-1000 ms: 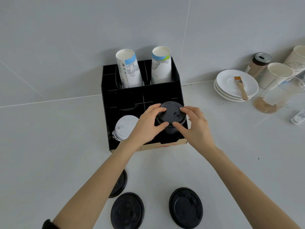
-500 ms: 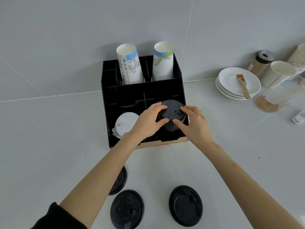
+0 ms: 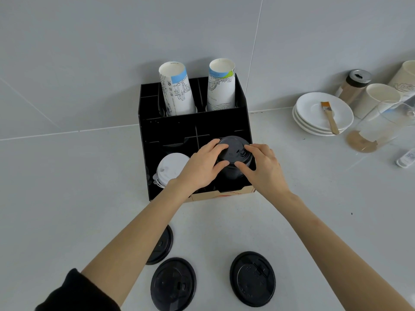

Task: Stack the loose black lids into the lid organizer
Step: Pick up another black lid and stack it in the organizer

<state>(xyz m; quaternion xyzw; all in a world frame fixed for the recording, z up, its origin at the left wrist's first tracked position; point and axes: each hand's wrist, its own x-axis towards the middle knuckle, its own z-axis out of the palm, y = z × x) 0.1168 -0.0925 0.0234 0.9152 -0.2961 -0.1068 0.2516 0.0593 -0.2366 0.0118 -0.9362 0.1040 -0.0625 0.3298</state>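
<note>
Seating the black stack (image 3: 232, 153) lower in the organizer (image 3: 170, 131), we keep both hands (image 3: 203, 167) (image 3: 262, 168) gripping it; three lids (image 3: 173, 283) remain loose.

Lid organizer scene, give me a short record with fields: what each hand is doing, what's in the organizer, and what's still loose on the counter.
left hand: gripping the left side of the black lid stack
right hand: gripping the stack's right side
lid organizer: black, against the wall
front right slot: black lid stack
front left slot: white lids
back slots: two paper cup stacks
loose black lids: three on the counter near the person; left one partly hidden by the forearm, middle, right
right of organizer: white saucers with a brush
</note>
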